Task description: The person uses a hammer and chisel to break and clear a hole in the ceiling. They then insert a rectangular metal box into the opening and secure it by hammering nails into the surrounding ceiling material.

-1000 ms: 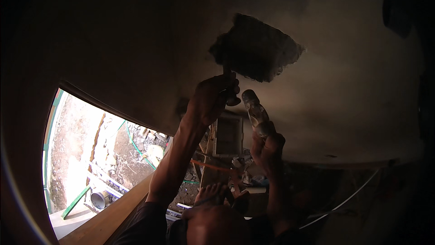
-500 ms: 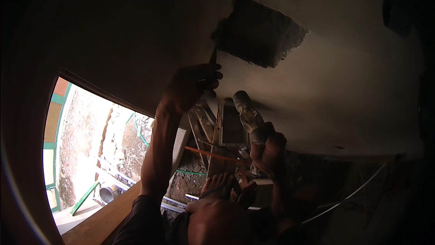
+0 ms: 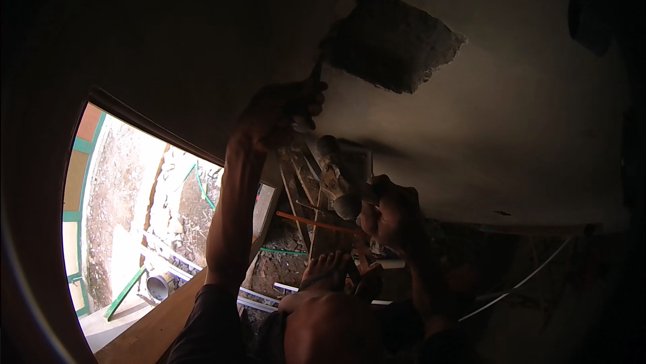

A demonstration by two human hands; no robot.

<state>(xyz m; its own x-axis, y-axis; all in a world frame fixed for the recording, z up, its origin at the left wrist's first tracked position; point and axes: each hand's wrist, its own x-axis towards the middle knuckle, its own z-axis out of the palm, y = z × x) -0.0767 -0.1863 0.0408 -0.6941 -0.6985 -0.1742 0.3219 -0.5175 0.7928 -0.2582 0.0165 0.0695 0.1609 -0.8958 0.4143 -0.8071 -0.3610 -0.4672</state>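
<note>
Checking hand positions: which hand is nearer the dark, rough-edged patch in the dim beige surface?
Left. In the picture, the left hand is just below and left of the dark patch; the right hand is well below it, farther away.

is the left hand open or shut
The left hand is shut: its fingers curl around a dark narrow tool, which points up toward the dark recess.

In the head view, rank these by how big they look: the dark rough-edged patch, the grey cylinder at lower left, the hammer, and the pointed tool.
Largest to smallest, visible parts only:
1. Dark rough-edged patch
2. Hammer
3. Grey cylinder, probably farther away
4. Pointed tool, partly hidden by the left hand
</note>
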